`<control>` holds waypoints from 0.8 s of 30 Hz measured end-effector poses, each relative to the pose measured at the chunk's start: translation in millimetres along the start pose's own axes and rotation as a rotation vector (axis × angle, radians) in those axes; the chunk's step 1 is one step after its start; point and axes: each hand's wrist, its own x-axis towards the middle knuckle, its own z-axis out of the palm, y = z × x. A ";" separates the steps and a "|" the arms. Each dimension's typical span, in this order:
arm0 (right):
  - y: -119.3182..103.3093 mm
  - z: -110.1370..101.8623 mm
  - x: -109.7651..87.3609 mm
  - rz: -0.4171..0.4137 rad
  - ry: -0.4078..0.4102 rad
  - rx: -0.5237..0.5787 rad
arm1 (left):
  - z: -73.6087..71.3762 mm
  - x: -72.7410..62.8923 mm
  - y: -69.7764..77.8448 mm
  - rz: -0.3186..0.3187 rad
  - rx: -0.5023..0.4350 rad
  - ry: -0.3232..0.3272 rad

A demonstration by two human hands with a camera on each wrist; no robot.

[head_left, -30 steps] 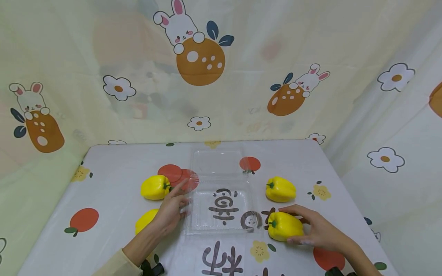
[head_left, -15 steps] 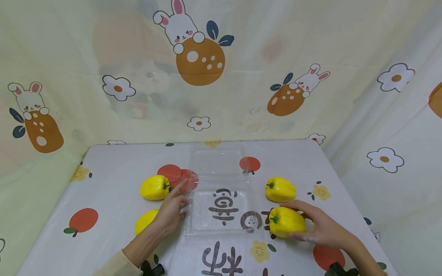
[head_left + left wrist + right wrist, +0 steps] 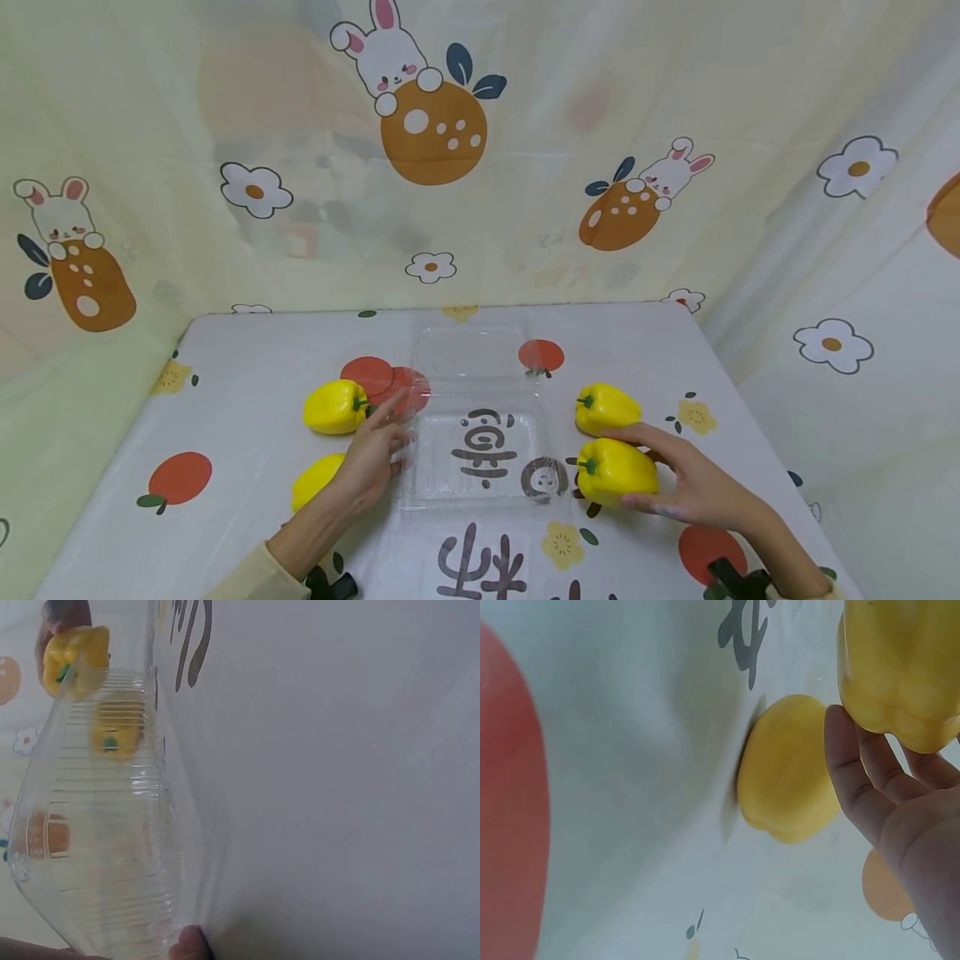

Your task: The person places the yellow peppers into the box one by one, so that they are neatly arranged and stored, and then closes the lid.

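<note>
Head view, lower left: forearm (image 3: 318,521) partly hides a yellow pepper (image 3: 315,481). Right wrist view, upper right: edge crops the held pepper (image 3: 904,667).

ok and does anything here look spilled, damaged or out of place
Nothing stands out: no spill or damage shows. The clear container lies open, and the raised yellow pepper is held in the right hand. The front-left pepper is partly hidden by the left arm.

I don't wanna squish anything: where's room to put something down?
The white printed tablecloth is bare between its left edge and the rear left yellow bell pepper, and behind the rear right yellow one. It's crowded around the clear rectangular plastic box, left grip and right grip holding another pepper.
</note>
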 end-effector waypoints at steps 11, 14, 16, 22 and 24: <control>-9.4 2.3 9.4 0.009 -0.011 -0.006 | -0.5 -3.8 -0.9 0.007 0.027 -0.010; -11.8 2.5 11.8 0.003 -0.013 -0.010 | -0.5 -3.9 -1.0 0.004 0.030 -0.011; -13.5 2.3 13.7 -0.006 -0.012 -0.013 | -0.3 -3.8 -0.4 0.005 0.031 -0.013; -19.7 2.8 20.1 -0.019 -0.015 -0.017 | 0.0 -3.1 0.5 0.001 0.031 -0.010; -21.7 3.4 22.7 -0.024 -0.021 -0.009 | -0.3 -3.0 0.3 -0.001 0.032 -0.012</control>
